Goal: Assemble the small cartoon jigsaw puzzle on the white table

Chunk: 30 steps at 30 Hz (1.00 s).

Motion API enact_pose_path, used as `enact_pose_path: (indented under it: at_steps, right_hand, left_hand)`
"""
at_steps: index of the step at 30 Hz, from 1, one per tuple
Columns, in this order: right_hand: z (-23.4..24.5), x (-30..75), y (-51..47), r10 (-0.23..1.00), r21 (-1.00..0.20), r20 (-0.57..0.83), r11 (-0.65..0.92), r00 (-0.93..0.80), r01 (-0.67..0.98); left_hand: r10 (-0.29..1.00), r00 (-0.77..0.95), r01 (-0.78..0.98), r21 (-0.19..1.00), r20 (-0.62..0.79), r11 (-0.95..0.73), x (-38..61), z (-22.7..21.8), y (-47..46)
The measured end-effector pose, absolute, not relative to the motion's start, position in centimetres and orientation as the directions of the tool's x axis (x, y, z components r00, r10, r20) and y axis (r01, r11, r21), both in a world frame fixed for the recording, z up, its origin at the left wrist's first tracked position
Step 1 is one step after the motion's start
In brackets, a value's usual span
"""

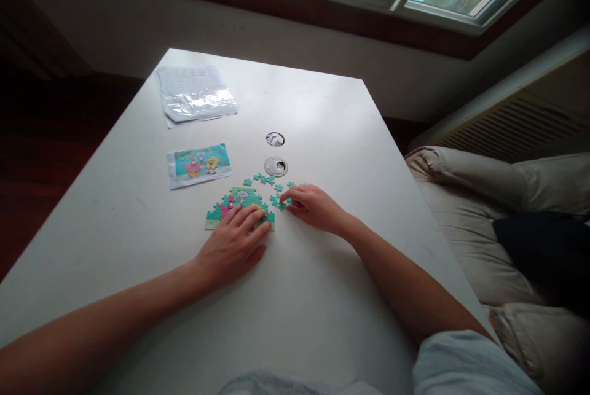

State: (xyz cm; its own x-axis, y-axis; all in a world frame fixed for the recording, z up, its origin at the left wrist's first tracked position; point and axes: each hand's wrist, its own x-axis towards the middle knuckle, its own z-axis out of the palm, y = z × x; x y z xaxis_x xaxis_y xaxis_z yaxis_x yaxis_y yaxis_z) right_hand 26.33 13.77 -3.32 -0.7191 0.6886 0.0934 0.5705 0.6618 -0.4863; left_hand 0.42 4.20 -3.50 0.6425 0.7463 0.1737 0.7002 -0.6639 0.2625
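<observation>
A partly assembled small jigsaw puzzle (pixel 233 201), teal with cartoon figures, lies on the white table (pixel 322 297). My left hand (pixel 233 246) rests flat on its lower edge, fingers stretched out. My right hand (pixel 311 206) lies just right of the puzzle, fingers curled, fingertips touching loose teal pieces (pixel 279 203). More loose pieces (pixel 265 180) are scattered above it. A printed reference picture (pixel 199 164) of the same cartoon lies to the upper left.
A clear plastic bag on a paper sheet (pixel 196 95) lies at the far left of the table. Two small round silver items (pixel 275 166) (pixel 275 139) sit beyond the pieces. Cushions (pixel 483 198) lie to the right; a window runs along the far wall.
</observation>
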Motion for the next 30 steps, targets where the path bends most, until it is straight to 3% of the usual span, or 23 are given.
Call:
enact_pose_path:
  at_steps: [17, 30]
  right_hand:
    - [-3.46, 26.12, 13.62, 0.582, -0.437, 0.082, 0.750, -0.809, 0.496]
    - [-4.12, 25.68, 13.47, 0.707, -0.408, 0.136, 0.678, -0.694, 0.611]
  left_hand:
    - [0.746, 0.643, 0.705, 0.246, 0.171, -0.665, 0.45, -3.53, 4.29]
    - [0.748, 0.644, 0.708, 0.245, 0.162, -0.662, 0.31, -3.67, 4.16]
